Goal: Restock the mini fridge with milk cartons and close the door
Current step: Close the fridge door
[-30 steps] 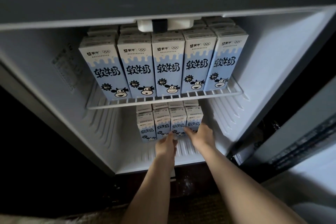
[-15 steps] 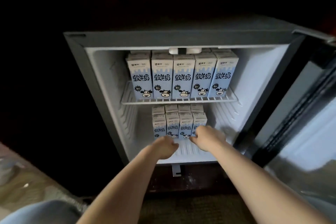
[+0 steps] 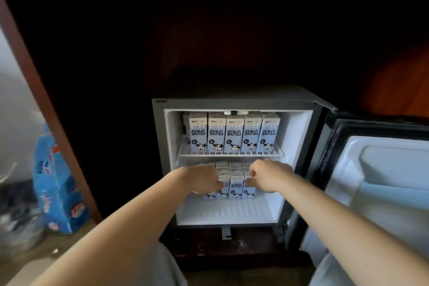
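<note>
The mini fridge stands open inside a dark cabinet. A row of tall blue-and-white milk cartons with cow pictures fills its wire shelf. Smaller milk cartons stand in rows on the fridge floor below. My left hand lies in front of the leftmost small cartons, fingers stretched to the right. My right hand hangs loosely curled in front of the rightmost ones. Neither hand holds a carton. The fridge door is swung wide open to the right.
A blue cardboard milk case stands on the floor at the left, beside a brown wooden cabinet post. Blurred dark items lie further left. The front strip of the fridge floor in front of the small cartons is bare.
The view has pulled back from the fridge, so it looks smaller and the door's inside shows. Both hands have risen from the base of the small cartons to their upper fronts.
</note>
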`<state>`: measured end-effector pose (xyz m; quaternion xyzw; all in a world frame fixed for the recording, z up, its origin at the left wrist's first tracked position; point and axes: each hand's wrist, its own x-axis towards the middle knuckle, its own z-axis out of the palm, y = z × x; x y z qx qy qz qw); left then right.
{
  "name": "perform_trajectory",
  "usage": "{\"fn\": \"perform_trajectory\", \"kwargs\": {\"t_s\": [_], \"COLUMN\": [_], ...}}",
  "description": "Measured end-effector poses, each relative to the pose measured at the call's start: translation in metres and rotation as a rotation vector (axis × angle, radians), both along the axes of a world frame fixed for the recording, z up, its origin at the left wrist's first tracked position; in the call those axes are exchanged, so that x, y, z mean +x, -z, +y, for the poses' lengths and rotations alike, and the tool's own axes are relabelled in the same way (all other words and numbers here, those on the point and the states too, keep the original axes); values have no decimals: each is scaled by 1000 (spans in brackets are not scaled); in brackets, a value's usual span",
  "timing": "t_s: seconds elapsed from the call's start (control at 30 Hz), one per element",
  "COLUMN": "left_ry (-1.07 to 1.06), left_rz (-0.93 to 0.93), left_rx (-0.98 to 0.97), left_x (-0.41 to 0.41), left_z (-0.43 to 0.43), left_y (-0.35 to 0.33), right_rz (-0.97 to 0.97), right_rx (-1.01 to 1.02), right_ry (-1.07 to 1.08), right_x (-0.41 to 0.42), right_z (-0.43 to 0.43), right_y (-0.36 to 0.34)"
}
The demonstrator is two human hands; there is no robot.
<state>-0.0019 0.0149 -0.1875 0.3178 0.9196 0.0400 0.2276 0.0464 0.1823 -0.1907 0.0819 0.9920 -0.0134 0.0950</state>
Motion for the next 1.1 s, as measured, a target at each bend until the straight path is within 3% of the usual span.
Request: {"fn": "perform_trajectory", "kwargs": {"t_s": [0.17, 0.6, 0.8, 0.97, 1.1], "left_ry": [134, 364, 520, 610, 565], "left_rz": [53, 255, 329, 481, 608], "left_rx": [20, 108, 188, 330, 305], "left_x": [17, 77, 113, 118, 110], "left_z": [12, 104, 155, 211, 265], "left_y": [-35, -121, -129, -127, -130], "right_rz": [-6, 269, 330, 450, 513], "right_rx": [-11, 74, 90, 72, 136], "right_ry": [47, 288, 412, 362, 372], "right_x": [34, 141, 180, 193, 190], "right_z": [13, 89, 144, 204, 246], "right_y": [-44, -127, -131, -119, -115]}}
